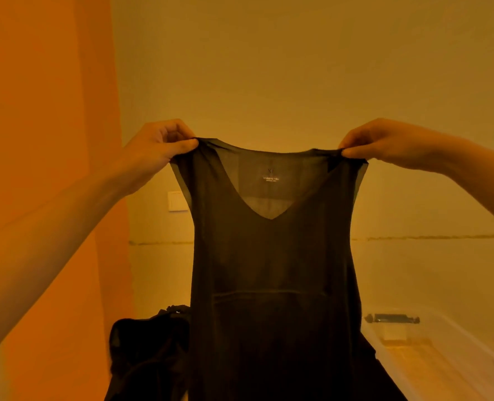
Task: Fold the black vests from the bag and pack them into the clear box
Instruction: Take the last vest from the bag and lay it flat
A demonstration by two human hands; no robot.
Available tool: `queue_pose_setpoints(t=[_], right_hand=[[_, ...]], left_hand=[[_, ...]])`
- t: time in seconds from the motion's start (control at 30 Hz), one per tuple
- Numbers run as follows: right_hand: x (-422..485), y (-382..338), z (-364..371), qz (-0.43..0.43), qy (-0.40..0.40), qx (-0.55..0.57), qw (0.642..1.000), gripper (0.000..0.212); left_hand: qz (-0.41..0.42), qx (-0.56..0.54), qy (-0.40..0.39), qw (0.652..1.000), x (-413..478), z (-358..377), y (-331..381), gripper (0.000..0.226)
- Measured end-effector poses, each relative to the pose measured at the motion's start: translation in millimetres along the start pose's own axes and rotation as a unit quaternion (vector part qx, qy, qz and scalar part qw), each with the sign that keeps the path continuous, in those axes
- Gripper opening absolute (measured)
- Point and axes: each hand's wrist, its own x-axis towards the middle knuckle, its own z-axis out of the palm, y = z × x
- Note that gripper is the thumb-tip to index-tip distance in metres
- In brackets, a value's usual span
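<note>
A thin, half-sheer black V-neck vest (271, 256) hangs full length in the air in front of a plain wall, stretched between both hands at its shoulder straps. The left hand (159, 146) has its grip pinched on the left strap, thumb over curled fingers; the right hand (384, 143) has its grip pinched on the right strap. A printed size label shows inside the neckline. Below, a clear plastic box (430, 351) sits to the right of the vest's hem, and a heap of black fabric (150, 345) lies to the left. A pale wall switch (177, 201) sits behind.
</note>
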Motion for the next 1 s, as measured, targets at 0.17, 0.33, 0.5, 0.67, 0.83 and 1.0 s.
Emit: queue_pose_setpoints(t=[0.17, 0.33, 0.5, 0.67, 0.83, 1.0], right_hand=[[1.8, 0.7, 6.1, 0.008, 0.032, 0.169, 0.985, 0.017], [-4.4, 2.4, 13.3, 0.021, -0.009, 0.037, 0.999, 0.017], [-5.4, -0.3, 24.0, 0.01, 0.081, 0.165, 0.983, 0.016], [-11.0, -7.2, 39.4, -0.042, 0.132, 0.272, 0.952, 0.013], [-20.6, -10.7, 51.5, -0.065, 0.107, 0.3, 0.946, 0.013], [-4.9, 7.4, 71.5, -0.012, 0.099, 0.345, 0.933, 0.016]], left_hand=[[0.035, 0.046, 0.042, 0.997, -5.1, 3.8, 4.4, 0.01], [0.054, 0.117, 0.057, 0.99, -14.8, 7.2, 0.5, 0.01], [0.06, 0.097, 0.097, 0.989, -25.8, 6.4, -2.2, 0.016], [0.075, 0.044, 0.136, 0.987, -39.8, 4.8, -5.5, 0.008], [0.064, -0.075, 0.111, 0.989, -54.2, 2.4, -18.4, 0.014], [0.014, -0.158, 0.128, 0.979, -47.2, 6.1, -52.4, 0.02]])
